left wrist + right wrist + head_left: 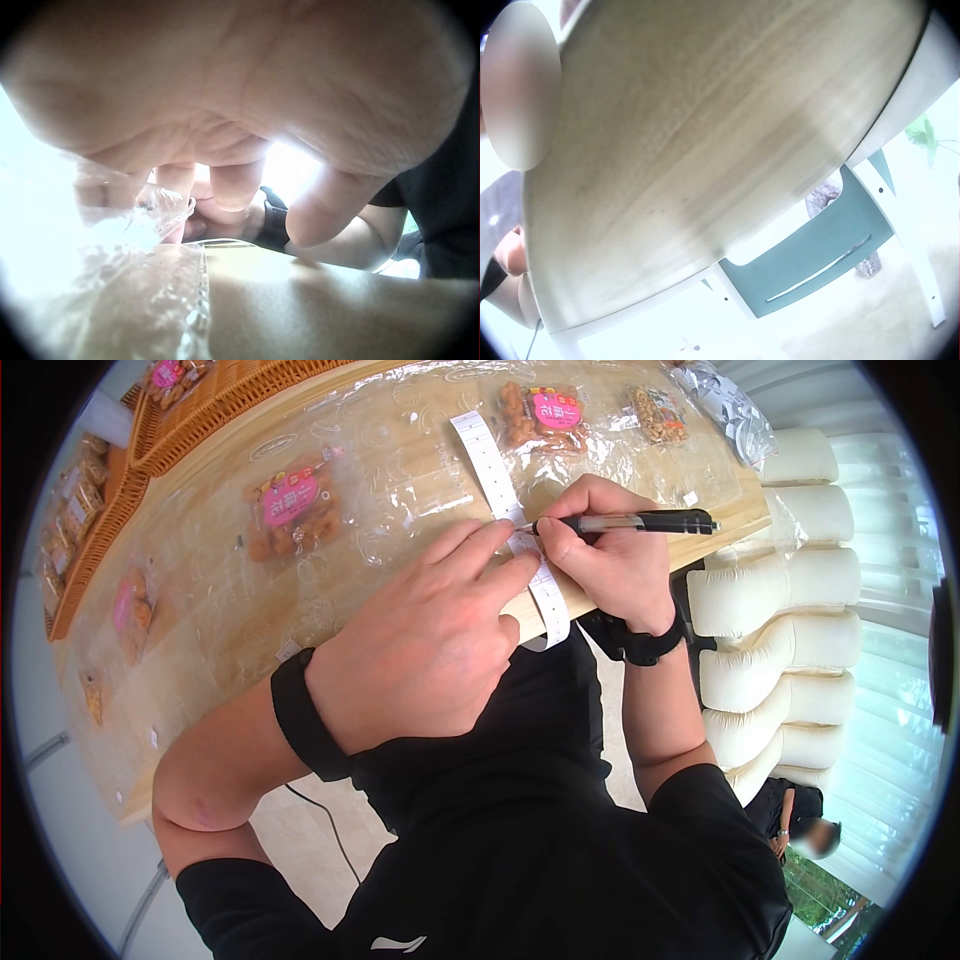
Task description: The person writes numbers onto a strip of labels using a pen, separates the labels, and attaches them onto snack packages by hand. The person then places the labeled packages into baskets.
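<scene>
A long white paper strip [490, 465] lies across the wooden table near its front edge, its lower end hanging over. The right hand [620, 565] pinches a black pen [640, 522] between thumb and fingers, its tip at the strip. Fingers of the left hand [420, 630] rest spread on the strip just left of the pen tip. In the left wrist view the left hand [240, 97] arches over the tabletop [300, 315], beside clear plastic [142, 300]. The right wrist view does not show the pen.
Clear plastic with packets of brown snacks [290, 510] covers much of the table. More packets lie at the back [545, 415], near silver foil packaging [725, 410]. Wicker baskets [190, 425] stand at the back left. White cushioned seating [780, 630] is on the right, with another person [800, 820] beyond.
</scene>
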`<state>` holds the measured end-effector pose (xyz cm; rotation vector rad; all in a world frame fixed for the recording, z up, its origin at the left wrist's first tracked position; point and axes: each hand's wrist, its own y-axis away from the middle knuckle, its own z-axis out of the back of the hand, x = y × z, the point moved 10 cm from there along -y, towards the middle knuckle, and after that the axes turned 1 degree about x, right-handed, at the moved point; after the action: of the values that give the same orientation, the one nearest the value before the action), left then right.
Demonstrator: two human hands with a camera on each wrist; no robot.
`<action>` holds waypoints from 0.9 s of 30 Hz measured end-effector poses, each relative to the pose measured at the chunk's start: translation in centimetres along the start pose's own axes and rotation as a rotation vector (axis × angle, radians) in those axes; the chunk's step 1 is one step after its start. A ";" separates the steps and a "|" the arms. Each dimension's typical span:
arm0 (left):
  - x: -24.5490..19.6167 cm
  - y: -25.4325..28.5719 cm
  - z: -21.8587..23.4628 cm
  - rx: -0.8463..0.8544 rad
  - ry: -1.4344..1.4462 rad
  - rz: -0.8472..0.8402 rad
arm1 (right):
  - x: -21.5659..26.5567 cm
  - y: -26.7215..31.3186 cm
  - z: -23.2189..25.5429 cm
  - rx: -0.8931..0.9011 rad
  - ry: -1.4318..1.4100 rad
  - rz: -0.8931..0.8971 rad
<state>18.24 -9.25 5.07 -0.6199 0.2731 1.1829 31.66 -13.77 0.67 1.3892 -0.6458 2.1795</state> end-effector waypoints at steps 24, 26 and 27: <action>0.1 0.0 -0.1 0.001 0.003 0.005 | 0.0 0.1 0.4 -0.031 0.064 0.037; 0.1 0.0 -0.1 0.001 0.005 0.008 | -0.1 0.1 0.3 -0.008 0.063 0.033; 0.1 0.0 -0.1 -0.001 0.002 0.006 | 0.0 0.1 0.2 -0.008 0.063 0.033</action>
<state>18.30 -9.23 4.98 -0.6219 0.2761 1.1880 31.77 -13.97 0.76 1.3090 -0.6577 2.2345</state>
